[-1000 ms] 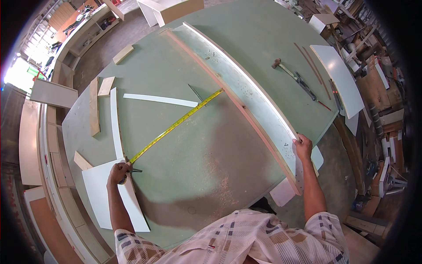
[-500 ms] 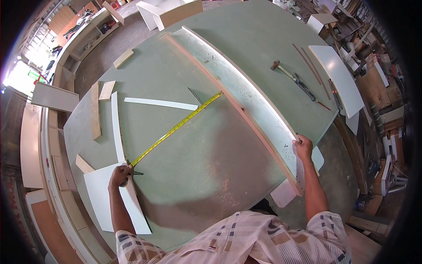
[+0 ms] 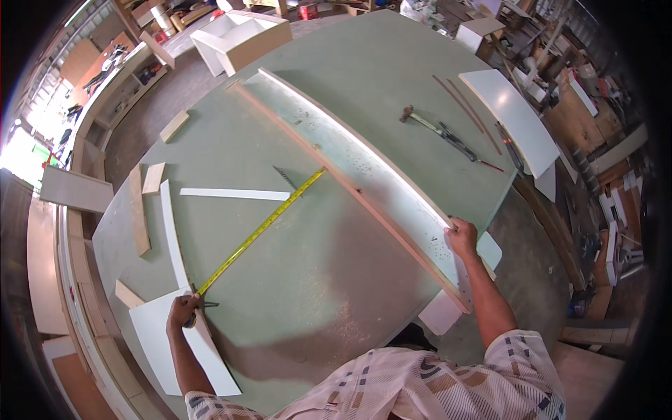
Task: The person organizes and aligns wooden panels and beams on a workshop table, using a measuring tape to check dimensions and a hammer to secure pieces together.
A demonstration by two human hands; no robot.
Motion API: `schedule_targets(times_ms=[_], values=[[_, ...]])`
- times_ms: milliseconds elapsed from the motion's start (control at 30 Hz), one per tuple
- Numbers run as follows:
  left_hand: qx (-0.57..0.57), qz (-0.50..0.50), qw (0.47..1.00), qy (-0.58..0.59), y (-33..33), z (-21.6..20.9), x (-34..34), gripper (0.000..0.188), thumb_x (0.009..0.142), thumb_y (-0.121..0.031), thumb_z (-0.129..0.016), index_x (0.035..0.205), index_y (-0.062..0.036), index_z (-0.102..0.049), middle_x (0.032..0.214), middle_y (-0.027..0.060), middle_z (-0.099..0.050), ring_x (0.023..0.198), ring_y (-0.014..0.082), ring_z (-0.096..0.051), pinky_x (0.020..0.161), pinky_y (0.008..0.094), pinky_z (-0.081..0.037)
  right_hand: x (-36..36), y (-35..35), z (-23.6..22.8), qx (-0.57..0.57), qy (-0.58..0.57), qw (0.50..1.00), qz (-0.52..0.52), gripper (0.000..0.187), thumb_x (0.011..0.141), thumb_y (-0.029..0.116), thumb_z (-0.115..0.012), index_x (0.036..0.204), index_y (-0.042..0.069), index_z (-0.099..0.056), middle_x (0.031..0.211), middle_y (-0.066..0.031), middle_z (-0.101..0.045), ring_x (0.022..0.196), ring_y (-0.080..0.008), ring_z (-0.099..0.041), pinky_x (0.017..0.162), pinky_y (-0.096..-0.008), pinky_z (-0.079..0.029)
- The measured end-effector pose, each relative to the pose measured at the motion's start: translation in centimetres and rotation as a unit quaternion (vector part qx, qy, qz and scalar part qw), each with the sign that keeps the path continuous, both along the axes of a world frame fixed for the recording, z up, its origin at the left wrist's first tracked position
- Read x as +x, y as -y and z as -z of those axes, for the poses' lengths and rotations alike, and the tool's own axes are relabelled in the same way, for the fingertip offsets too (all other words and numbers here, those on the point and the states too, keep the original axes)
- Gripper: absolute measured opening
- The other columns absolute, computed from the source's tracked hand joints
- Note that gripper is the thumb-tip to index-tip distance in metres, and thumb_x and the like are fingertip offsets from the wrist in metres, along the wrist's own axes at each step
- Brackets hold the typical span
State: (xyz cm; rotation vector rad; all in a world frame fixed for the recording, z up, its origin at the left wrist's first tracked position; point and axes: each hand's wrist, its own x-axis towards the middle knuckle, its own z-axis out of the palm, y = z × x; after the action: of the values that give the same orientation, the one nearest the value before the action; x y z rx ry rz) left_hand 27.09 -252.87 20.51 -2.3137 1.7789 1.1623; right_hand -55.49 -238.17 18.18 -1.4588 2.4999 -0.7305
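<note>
Since the earlier frames almost nothing has moved: the yellow steel tape measure (image 3: pixel 259 227) stays stretched in the same line, and both hands stay at the same places.

The left hand (image 3: pixel 185 310) is at about 8 o'clock on the large green worktop (image 3: pixel 322 280). Its fingers are closed around the near end of the tape measure, together with what seems to be a thin dark pencil; I cannot tell this for sure. This hand lies at the top edge of a flat white panel (image 3: pixel 175 343).

From there the tape measure runs toward 1 o'clock, flat on the worktop, and its far end meets the lower edge of the long curved wooden board with a pale top (image 3: pixel 364 168).

The right hand (image 3: pixel 462 236) is at about 3 o'clock. It rests with curled fingers on the near end of the curved board, gripping its edge.

A narrow white strip (image 3: pixel 234 194) lies just left of the tape measure, and a curved white strip (image 3: pixel 171 231) lies further left. A hammer (image 3: pixel 420 119) lies beyond the board, at about 1 o'clock.
</note>
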Motion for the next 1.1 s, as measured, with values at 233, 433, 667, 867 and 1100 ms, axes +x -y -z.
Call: schedule_targets(times_ms=[233,433,667,867,1100], values=[[0.050,-0.029,0.990,-0.129,-8.6,-1.2,-2.4,0.045,0.102,-0.039,-0.061,0.071,-0.0068,-0.067,0.057,-0.0019,-0.056,0.052,0.0075,-0.048,0.051,0.0273,-0.039,0.1,0.5,-0.4,-0.012,-0.006,1.000,-0.014,0.021,0.078,0.014,-0.078,0.097,0.007,-0.071,0.072,-0.0161,-0.064,0.066,-0.0366,-0.062,0.063,-0.0462,-0.048],[0.045,-0.151,0.966,-0.204,-18.5,-3.2,-17.4,0.045,0.102,-0.046,-0.057,0.082,-0.0075,-0.067,0.072,0.0018,-0.064,0.064,0.0088,-0.055,0.060,0.0260,-0.041,-0.2,0.8,0.7,0.016,-0.061,0.998,-0.009,0.028,0.079,0.018,-0.078,0.103,0.008,-0.072,0.081,-0.0172,-0.068,0.077,-0.0388,-0.065,0.068,-0.0466,-0.050],[-0.150,-0.325,0.900,-0.247,-24.5,3.6,-26.6,0.045,0.105,-0.039,-0.054,0.076,-0.0045,-0.060,0.067,0.0015,-0.058,0.060,0.0088,-0.053,0.057,0.0259,-0.041,-1.2,-0.2,0.4,0.022,-0.050,0.997,-0.058,0.044,0.079,0.024,-0.079,0.117,0.003,-0.069,0.101,-0.0200,-0.072,0.094,-0.0387,-0.069,0.083,-0.0450,-0.054],[-0.242,-0.328,0.910,0.068,-25.8,8.3,-29.2,0.035,0.099,-0.033,-0.057,0.097,0.0012,-0.064,0.094,0.0215,-0.065,0.091,0.0434,-0.062,0.080,0.0499,-0.047,-6.3,-0.5,-1.5,-0.029,0.212,0.973,-0.080,0.051,0.082,0.027,-0.079,0.122,0.000,-0.065,0.108,-0.0182,-0.074,0.098,-0.0288,-0.072,0.087,-0.0364,-0.055],[-0.296,-0.299,0.831,0.364,-24.9,4.5,-34.8,0.052,0.092,-0.042,-0.066,0.123,-0.0012,-0.059,0.124,0.0200,-0.056,0.112,0.0393,-0.058,0.090,0.0489,-0.048,-22.5,3.2,-2.0,-0.085,0.135,0.987,0.000,0.036,0.086,0.019,-0.073,0.116,0.001,-0.068,0.101,-0.0140,-0.075,0.091,-0.0246,-0.072,0.084,-0.0347,-0.055]])
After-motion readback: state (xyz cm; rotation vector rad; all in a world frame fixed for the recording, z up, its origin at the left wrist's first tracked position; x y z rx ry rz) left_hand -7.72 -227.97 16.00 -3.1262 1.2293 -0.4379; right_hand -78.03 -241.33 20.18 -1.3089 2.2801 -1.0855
